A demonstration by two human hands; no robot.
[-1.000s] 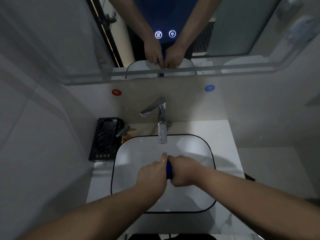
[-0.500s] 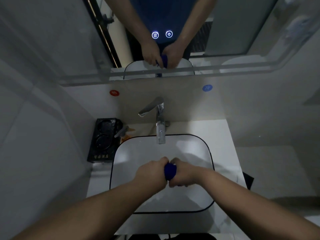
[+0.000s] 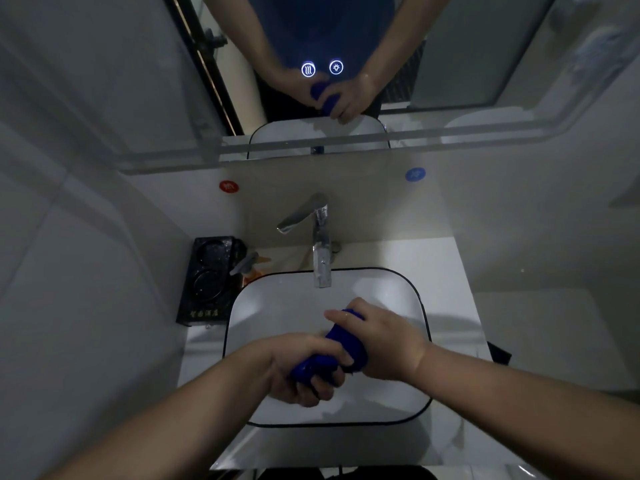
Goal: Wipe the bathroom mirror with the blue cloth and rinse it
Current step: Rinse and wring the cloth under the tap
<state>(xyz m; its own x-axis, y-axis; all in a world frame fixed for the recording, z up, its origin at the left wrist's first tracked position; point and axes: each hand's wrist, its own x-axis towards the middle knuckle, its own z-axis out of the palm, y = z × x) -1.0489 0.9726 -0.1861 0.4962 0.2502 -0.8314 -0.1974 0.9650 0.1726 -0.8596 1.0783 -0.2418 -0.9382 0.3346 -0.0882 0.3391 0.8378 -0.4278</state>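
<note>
Head view: cloth (image 3: 346, 342) bunched btwn both hands. L hand (image 3: 304, 370) grips the near end, R hand (image 3: 386, 341) wraps the far end. Sink (image 3: 277, 306) sits under them, tap (image 3: 321, 258) just beyond R hand. Looks like the rinse/wring step. Next: prob. twist opp. ways w/ a firm grip.

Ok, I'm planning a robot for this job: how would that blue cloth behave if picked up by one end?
Probably floppy: the cloth bends into a twisted roll between the left hand and right hand. Possibly wet, so heavier and slippery: it is squeezed over the sink, near the tap.
</note>
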